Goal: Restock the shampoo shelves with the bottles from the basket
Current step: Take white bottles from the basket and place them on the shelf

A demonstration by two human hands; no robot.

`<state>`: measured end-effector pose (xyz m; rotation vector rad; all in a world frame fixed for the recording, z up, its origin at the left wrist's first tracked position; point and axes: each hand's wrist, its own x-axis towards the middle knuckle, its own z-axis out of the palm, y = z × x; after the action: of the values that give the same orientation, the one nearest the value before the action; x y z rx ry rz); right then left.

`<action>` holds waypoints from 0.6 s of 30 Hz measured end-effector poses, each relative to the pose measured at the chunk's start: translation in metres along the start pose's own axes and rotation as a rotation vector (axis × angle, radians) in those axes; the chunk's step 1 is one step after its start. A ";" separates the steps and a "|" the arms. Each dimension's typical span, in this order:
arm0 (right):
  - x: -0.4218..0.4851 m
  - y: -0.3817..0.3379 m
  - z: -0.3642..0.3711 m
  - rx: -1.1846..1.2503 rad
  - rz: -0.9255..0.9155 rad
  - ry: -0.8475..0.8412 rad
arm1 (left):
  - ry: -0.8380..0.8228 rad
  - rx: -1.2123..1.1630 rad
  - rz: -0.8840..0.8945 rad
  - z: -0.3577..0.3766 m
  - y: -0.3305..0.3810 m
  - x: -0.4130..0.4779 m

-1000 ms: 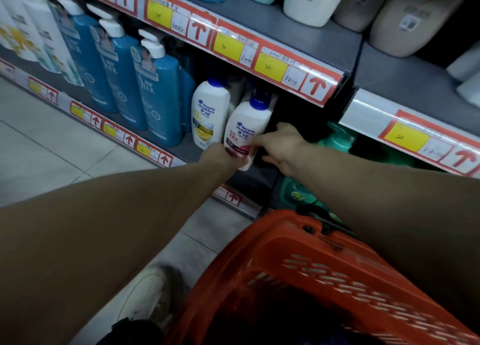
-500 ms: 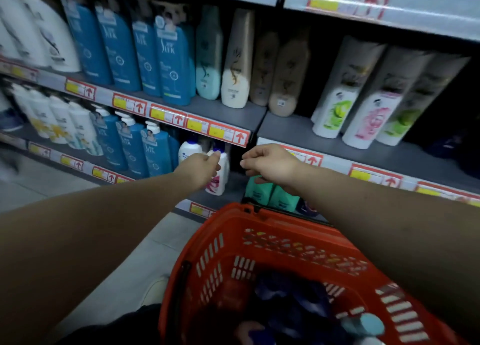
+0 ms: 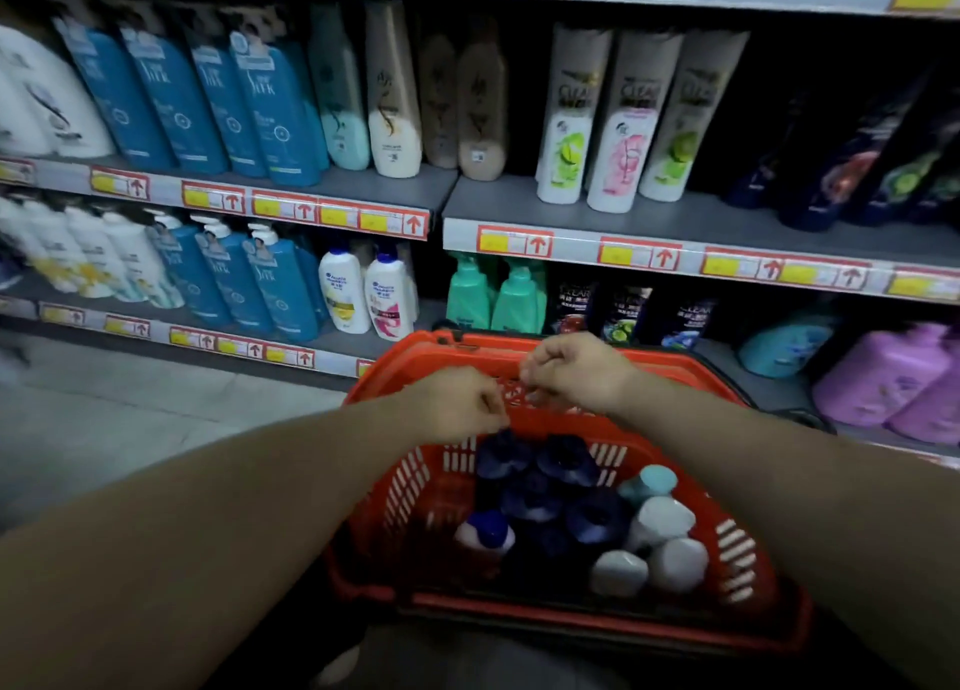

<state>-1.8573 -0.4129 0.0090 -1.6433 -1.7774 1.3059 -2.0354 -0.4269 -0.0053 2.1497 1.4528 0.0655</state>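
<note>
Both hands hover over the far end of the red basket [image 3: 727, 632], near each other but apart. Left hand [image 3: 457, 403]: back of the hand up, fingers loosely curled, nothing held; its fingertips sit just above the nearest dark blue cap, and contact cannot be confirmed. Right hand [image 3: 576, 372]: slightly higher and farther forward, over the far rim, fingers loosely curled, thumb close to the index finger, nothing visible in its grip. Both forearms extend forward from the lower corners of the view and converge over the basket.

Basket contents stand upright, long axes vertical, caps pointing up toward the camera:
- dark-capped bottles [image 3: 540, 486], clustered in the centre;
- white bottle with blue cap [image 3: 485, 533], at the left wall;
- pale-capped bottles [image 3: 660, 523], grouped at the right wall.

Beyond the basket, the lower shelf [image 3: 332, 341] carries two white shelf bottles [image 3: 389, 297], upright, blue caps up, between blue pump bottles [image 3: 280, 284] and green bottles [image 3: 493, 294].
</note>
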 end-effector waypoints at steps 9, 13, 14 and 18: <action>-0.003 0.071 0.037 -0.039 0.150 -0.134 | -0.407 0.188 -0.018 0.101 -0.025 0.007; 0.005 0.082 0.045 -0.008 0.164 -0.155 | -0.425 0.208 0.027 0.109 -0.033 0.012; 0.007 0.083 0.045 -0.009 0.166 -0.160 | -0.435 0.216 0.043 0.108 -0.034 0.014; 0.011 0.086 0.040 -0.022 0.172 -0.165 | -0.441 0.254 0.088 0.096 -0.038 0.018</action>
<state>-1.8438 -0.4277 -0.0846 -1.7794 -1.7809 1.5429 -2.0287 -0.4393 -0.1089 2.2386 1.1558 -0.5540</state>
